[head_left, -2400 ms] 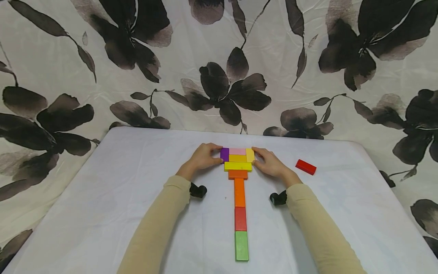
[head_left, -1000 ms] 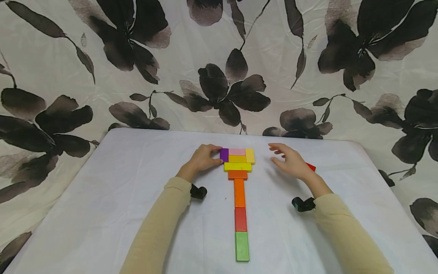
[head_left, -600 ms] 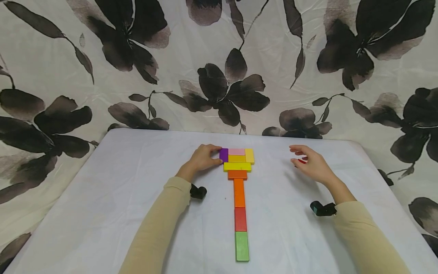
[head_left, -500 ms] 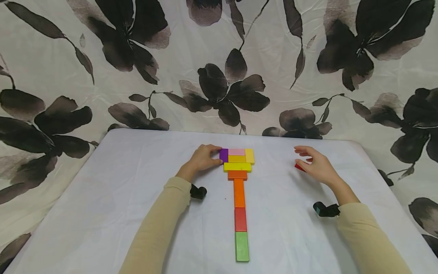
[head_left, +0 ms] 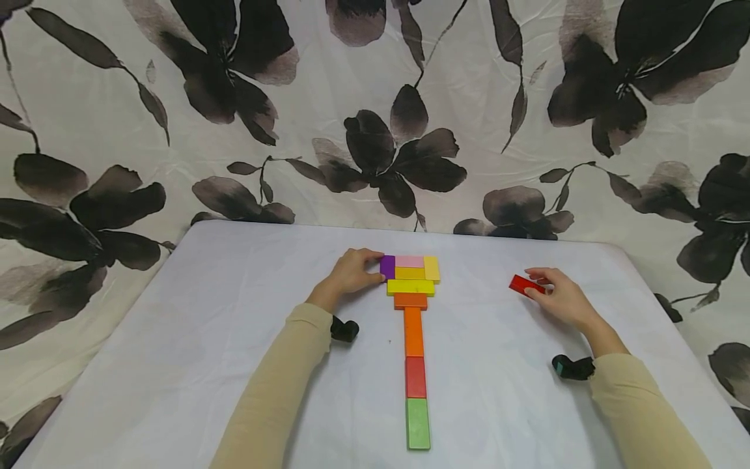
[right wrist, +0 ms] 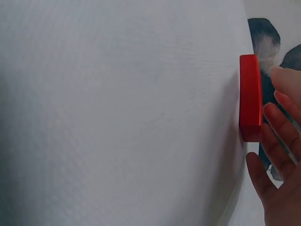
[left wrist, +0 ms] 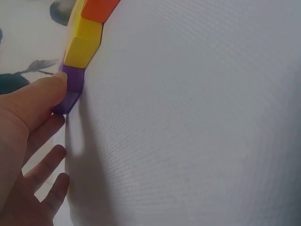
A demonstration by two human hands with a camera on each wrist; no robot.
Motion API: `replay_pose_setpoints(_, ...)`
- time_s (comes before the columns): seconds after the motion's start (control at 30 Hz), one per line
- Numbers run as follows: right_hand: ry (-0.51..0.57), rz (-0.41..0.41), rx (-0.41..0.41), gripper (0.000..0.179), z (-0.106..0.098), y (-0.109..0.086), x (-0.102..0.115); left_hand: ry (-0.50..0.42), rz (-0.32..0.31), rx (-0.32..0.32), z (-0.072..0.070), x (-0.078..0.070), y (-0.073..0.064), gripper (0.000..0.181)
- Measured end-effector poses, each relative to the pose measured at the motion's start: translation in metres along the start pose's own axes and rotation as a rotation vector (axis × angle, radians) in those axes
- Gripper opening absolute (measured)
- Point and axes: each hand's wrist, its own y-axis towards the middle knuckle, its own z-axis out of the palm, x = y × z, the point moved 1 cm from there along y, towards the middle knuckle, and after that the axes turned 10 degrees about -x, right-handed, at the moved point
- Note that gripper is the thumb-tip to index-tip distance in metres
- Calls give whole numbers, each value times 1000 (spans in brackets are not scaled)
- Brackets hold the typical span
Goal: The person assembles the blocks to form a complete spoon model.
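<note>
At the far end of a row of coloured blocks, my left hand [head_left: 353, 270] pinches the ends of a purple block [head_left: 387, 268] between thumb and forefinger. The left wrist view shows the thumb on the purple block [left wrist: 73, 89], other fingers spread. Beside the purple block lie a pink block [head_left: 409, 261], an amber block [head_left: 410, 273] and a pale yellow block [head_left: 431, 268]. My right hand [head_left: 559, 294] hovers at a loose red block [head_left: 521, 285], thumb overlapping it in the head view. In the right wrist view its fingers are parted beside the red block [right wrist: 250, 99].
Below the top group run a yellow bar [head_left: 411, 287], a short orange block [head_left: 411, 301], a long orange block [head_left: 413, 332], a red block [head_left: 415, 377] and a green block [head_left: 418, 423]. A white cloth covers the table [head_left: 263, 260]; floral fabric [head_left: 375, 150] hangs behind.
My right hand has left the pale yellow block and moved right to the loose red block. My left hand has stayed at the purple block.
</note>
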Motion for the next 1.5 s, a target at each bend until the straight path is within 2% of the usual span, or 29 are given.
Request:
replay_pose_setpoints(0.13, -34, 0, -5, 49, 2, 0, -5, 10, 12, -3, 1, 0, 0, 52)
replay_pose_setpoints(0.37, -65, 9, 2, 45, 3, 0, -11, 13, -9, 8, 3, 1, 1, 53)
replay_pose_setpoints(1.0, -64, -2, -1, 41, 6, 3, -13, 7, -26, 2, 2, 1, 1, 53)
replay_pose_setpoints(1.23, -72, -9, -5, 41, 6, 6, -7, 11, -16, -5, 4, 3, 1, 53)
replay_pose_setpoints(1.5, -52, -39, -5, 40, 14, 19, 9, 30, -28, -1, 5, 2, 1, 53)
